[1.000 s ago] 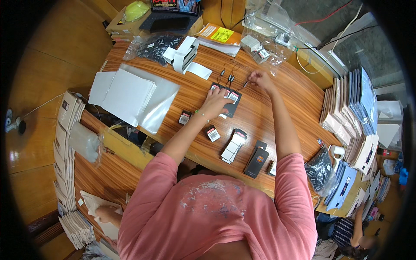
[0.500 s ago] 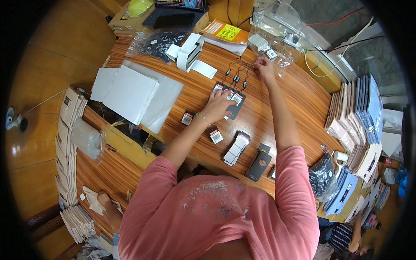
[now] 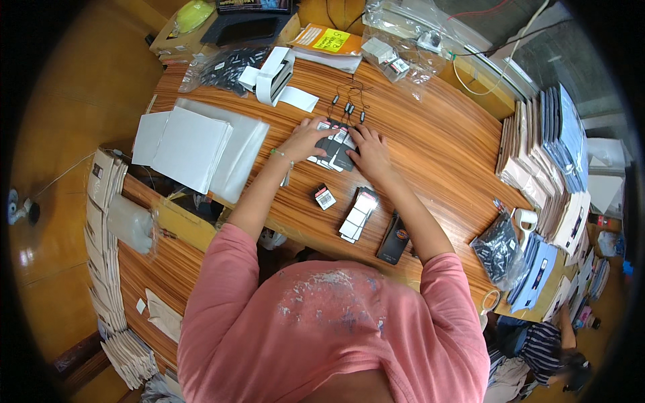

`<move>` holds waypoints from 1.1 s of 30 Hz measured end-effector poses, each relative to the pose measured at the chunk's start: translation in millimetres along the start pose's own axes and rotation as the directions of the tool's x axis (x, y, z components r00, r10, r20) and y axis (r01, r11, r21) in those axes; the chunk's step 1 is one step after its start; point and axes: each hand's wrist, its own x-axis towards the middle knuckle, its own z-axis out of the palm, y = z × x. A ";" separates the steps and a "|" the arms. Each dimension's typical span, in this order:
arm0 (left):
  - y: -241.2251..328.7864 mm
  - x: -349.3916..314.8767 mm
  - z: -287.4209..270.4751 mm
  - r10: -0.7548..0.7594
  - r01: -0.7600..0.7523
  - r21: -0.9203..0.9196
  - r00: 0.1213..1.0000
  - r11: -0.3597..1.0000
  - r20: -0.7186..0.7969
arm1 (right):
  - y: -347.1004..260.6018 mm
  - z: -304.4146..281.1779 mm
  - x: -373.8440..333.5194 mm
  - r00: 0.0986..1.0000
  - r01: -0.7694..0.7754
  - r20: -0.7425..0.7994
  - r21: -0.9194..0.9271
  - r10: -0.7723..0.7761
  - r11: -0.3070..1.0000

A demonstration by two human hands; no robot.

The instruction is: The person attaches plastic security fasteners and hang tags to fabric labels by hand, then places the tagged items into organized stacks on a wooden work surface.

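Black and white hang tags (image 3: 340,139) lie overlapping on the wood-grain table, their black strings (image 3: 349,107) stretching away from me. At their left edge rests my left hand (image 3: 302,141), fingers spread and touching the tags. My right hand (image 3: 370,152) touches the right side, its fingers also apart. Parts of the tags are hidden under both hands. Closer to me are a small tag with a white label (image 3: 324,197), a fanned stack of white-labelled tags (image 3: 359,216) and a black tag stack with an orange emblem (image 3: 395,240).
White paper sheets (image 3: 191,151) lie on clear plastic at the left. At the back are a bag of black pieces (image 3: 232,68), a label strip (image 3: 272,77) and an orange booklet (image 3: 328,43). Folded garments (image 3: 531,151) are stacked at the right; another person (image 3: 543,346) is at lower right.
My right hand has come back from the far ends of the strings to the tags' right side. My left hand has shifted to their left edge. The head view has moved slightly.
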 end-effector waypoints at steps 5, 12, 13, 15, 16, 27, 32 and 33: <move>-1.3 -1.4 -2.8 0.019 -0.023 -0.129 0.999 0.991 -0.030 | -2.2 -19.3 -9.1 0.996 -0.029 -0.085 0.058 0.033 0.998; 80.5 -41.3 -34.9 0.163 -0.216 -0.338 0.970 0.916 -0.180 | 31.8 -114.3 -121.1 0.982 -0.186 0.023 0.260 0.187 0.948; 96.9 -46.1 -26.7 0.264 -0.291 -0.313 0.956 0.904 -0.125 | 31.7 -116.8 -140.6 0.977 -0.207 0.096 0.248 0.188 0.946; 119.9 -52.9 -0.5 0.276 -0.270 -0.108 0.960 0.957 0.043 | 21.5 -115.1 -173.0 0.966 -0.245 0.116 0.115 0.232 0.963; 125.1 -54.4 10.1 0.250 -0.249 -0.048 0.968 0.967 0.019 | 16.7 -113.3 -186.4 0.959 -0.261 0.128 0.049 0.253 0.964; 130.6 -54.5 38.1 0.172 -0.171 0.107 0.985 0.980 0.000 | 7.2 -75.6 -228.5 0.918 -0.396 0.010 0.030 0.396 0.918; 152.9 -57.5 40.0 0.274 -0.255 0.148 0.955 0.955 -0.118 | 3.9 -79.1 -240.3 0.869 -0.439 -0.227 0.056 0.440 0.897; 164.9 -56.0 41.5 0.325 -0.315 0.101 0.939 0.944 -0.111 | 7.7 -81.0 -246.2 0.838 -0.454 -0.308 0.068 0.451 0.889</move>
